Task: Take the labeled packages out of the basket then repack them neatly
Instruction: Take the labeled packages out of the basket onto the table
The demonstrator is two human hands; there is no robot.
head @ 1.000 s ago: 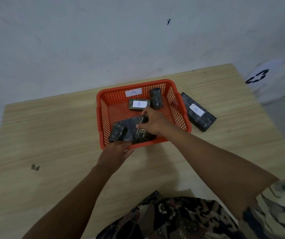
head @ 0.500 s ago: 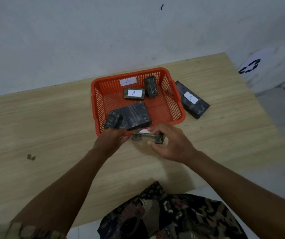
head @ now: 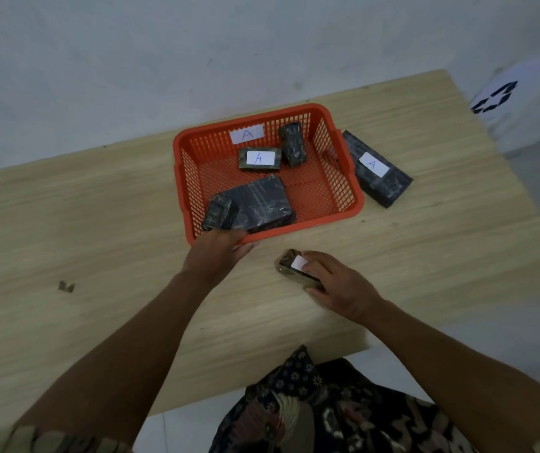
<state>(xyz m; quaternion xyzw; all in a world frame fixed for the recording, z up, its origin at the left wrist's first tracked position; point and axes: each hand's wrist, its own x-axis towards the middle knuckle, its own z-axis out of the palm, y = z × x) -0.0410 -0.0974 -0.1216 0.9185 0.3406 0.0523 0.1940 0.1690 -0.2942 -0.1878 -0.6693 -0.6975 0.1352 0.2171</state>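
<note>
Head view: the orange basket (head: 347, 178) sits on the table (head: 99, 223) and serves as the landmark. Just in front of its near rim, the right hand (head: 337, 282) is closed around a small package (head: 296, 268) resting on the table, fingers over its top and far end, thumb against the near side, the white label partly showing. The left hand (head: 216, 250) is curled over the near-left corner of the basket rim, fingertips reaching inside beside a small dark package (head: 218, 212); whether it grips that package or only the rim cannot be told. A large flat package (head: 262, 201) lies against that small one in the near-left of the basket. Toward the far wall sit a labelled package (head: 259, 158) and an upright one (head: 291, 143), with a loose label (head: 247, 134) on the wall itself. A long package (head: 376, 168) lies outside, touching the right wall. Unpacking looks partly done: four packages remain inside. Risks from here: pulling the small dark package could drag the large one leaning on it, or tip the light basket if the rim is lifted; the long package against the wall could be nudged toward the table edge if the basket slides right.
</note>
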